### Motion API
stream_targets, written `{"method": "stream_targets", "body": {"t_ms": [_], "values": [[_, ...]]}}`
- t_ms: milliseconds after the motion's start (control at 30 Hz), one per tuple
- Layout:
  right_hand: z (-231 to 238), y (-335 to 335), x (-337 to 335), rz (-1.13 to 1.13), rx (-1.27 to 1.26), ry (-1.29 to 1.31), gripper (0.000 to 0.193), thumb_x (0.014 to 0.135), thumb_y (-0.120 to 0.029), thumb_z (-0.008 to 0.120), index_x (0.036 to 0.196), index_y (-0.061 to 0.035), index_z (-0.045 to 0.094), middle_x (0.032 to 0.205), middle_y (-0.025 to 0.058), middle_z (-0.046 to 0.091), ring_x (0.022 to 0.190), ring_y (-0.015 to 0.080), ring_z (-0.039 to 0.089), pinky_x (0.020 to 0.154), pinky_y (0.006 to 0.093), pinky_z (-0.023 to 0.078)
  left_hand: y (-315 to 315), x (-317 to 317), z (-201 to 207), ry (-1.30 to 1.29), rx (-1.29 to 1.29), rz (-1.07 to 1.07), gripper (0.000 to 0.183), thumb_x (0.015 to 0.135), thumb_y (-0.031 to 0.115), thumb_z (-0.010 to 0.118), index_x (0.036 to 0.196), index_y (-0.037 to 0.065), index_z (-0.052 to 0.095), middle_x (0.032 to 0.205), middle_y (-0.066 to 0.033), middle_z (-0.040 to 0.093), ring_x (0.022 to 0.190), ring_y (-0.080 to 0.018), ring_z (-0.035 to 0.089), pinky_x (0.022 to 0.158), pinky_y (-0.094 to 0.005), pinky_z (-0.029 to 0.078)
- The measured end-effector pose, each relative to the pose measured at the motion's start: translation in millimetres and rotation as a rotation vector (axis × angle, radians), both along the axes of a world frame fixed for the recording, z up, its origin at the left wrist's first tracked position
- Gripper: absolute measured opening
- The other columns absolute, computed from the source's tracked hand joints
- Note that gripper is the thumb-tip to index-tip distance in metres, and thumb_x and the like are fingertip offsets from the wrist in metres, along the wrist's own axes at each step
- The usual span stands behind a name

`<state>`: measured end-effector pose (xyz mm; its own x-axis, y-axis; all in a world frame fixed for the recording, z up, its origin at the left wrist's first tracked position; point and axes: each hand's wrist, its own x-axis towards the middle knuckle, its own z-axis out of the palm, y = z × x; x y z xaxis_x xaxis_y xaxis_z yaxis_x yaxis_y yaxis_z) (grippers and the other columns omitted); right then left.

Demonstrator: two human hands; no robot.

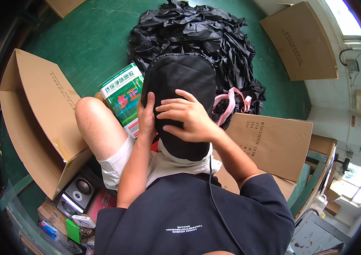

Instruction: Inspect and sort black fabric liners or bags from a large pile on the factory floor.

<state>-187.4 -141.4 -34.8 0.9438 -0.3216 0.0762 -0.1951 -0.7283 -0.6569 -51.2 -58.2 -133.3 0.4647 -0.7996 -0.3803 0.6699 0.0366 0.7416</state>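
Black fabric piece (179, 91): centre frame, long axis top to bottom.
Right hand (187, 117): fingers spread flat on top.
Left hand (147, 117): grip clasping its left edge.

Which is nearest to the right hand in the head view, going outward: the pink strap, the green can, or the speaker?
From the right hand:
1. Pink strap, just to its right.
2. Green can, to its left, by the knee.
3. Speaker, far lower left, by the open carton.

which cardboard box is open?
The brown cardboard box at the person's left, lying on its side with flaps spread; the other cardboard pieces lie flat.
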Motion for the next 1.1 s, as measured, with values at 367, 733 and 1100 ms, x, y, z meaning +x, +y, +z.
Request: {"method": "stream_targets", "body": {"t_ms": [367,733,1100], "values": [[33,-81,-10,-0.855,-0.301,-0.758,0.045,0.086,-0.003,0.063,0.13,0.0041,0.056,0.145,0.0244,0.047,0.14,0.0379,0.04,0.114,0.0431,0.03,3,-7,-26,-0.153,0.017,0.034,0.059,0.096,0.041,0.063,0.137,0.001,0.05,0.13,-0.0072,0.06,0.114,-0.0178,0.059,0.1,-0.0311,0.046],[-34,-36,11,-0.511,-0.318,-0.159,0.05,0.088,-0.022,0.066,0.135,-0.0105,0.057,0.15,0.0149,0.045,0.144,0.0355,0.033,0.118,0.0491,0.019,-8,-2,-22,-0.094,-0.014,-0.003,0.063,0.096,0.042,0.063,0.141,0.0,0.047,0.137,-0.0101,0.056,0.123,-0.0188,0.052,0.107,-0.0312,0.038],[-25,-28,17,-0.473,-0.237,-0.065,0.049,0.068,-0.03,0.085,0.115,-0.022,0.071,0.151,0.0082,0.044,0.147,0.0366,0.026,0.119,0.0537,0.011,-3,-4,-36,-0.029,-0.035,0.015,0.063,0.098,0.04,0.062,0.141,-0.001,0.045,0.138,-0.0106,0.054,0.124,-0.0185,0.052,0.107,-0.0311,0.038]]}}
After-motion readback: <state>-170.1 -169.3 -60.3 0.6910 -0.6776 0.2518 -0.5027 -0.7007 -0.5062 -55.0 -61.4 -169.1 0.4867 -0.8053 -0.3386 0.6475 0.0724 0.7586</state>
